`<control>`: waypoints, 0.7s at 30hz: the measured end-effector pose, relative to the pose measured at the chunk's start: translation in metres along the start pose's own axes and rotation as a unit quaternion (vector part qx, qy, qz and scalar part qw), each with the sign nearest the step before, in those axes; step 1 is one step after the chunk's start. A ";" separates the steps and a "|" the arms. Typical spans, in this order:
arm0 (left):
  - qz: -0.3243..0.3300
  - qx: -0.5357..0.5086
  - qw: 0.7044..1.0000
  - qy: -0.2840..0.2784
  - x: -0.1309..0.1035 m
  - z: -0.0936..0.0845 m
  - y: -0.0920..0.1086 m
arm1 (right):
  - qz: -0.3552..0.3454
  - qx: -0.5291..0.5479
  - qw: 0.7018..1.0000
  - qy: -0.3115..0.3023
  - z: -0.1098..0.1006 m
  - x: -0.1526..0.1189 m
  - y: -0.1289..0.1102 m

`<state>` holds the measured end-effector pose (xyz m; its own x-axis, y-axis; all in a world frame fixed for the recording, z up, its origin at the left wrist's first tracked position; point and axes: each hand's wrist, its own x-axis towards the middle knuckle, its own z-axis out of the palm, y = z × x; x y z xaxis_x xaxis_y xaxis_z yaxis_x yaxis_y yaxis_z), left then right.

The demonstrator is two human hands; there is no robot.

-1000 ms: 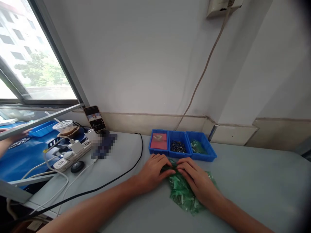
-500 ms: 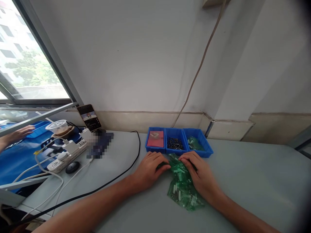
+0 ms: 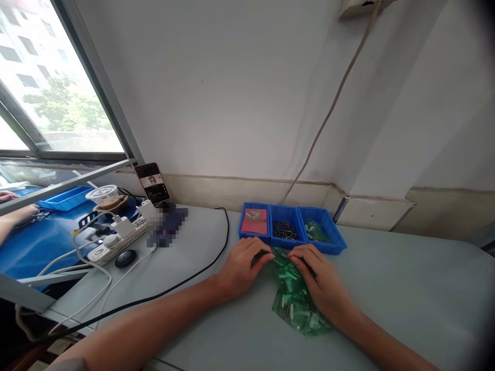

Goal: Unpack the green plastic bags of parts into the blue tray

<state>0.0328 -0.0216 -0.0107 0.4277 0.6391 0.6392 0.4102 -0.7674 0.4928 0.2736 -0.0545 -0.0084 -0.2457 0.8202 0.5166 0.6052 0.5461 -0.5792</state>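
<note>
A green see-through plastic bag [image 3: 296, 301] full of small parts lies on the grey table [image 3: 406, 288] in front of me. My left hand [image 3: 243, 265] pinches the bag's top left corner, fingers curled on it. My right hand [image 3: 323, 281] rests on the bag's top right part and grips it too. Just beyond the hands stand three small blue trays: one with a red pad [image 3: 254, 221], one with dark small metal parts [image 3: 284, 230], one with green pieces [image 3: 319, 231].
A black cable [image 3: 185, 281] runs across the table at the left. Farther left are a power strip [image 3: 116, 239] with chargers, a propped phone [image 3: 152, 183], a cup [image 3: 102, 196] and another person's hand [image 3: 15, 214] on a blue surface. A wall stands close behind the trays.
My hands have drawn slightly apart at the bag's top, exposing more of the green plastic between them. The view has shifted a little.
</note>
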 end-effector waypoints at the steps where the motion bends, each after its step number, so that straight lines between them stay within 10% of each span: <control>1: 0.000 -0.003 1.000 0.004 0.000 -0.001 0.000 | -0.005 -0.005 1.000 -0.015 0.000 0.000 -0.001; 21: 0.090 -0.084 0.992 0.020 -0.001 0.001 0.010 | -0.084 -0.062 0.992 -0.073 0.002 -0.004 -0.008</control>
<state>0.0378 -0.0301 -0.0070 0.4490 0.4909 0.7466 0.1885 -0.8688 0.4579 0.2682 -0.0613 -0.0073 -0.4522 0.7405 0.4972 0.6329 0.6592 -0.4062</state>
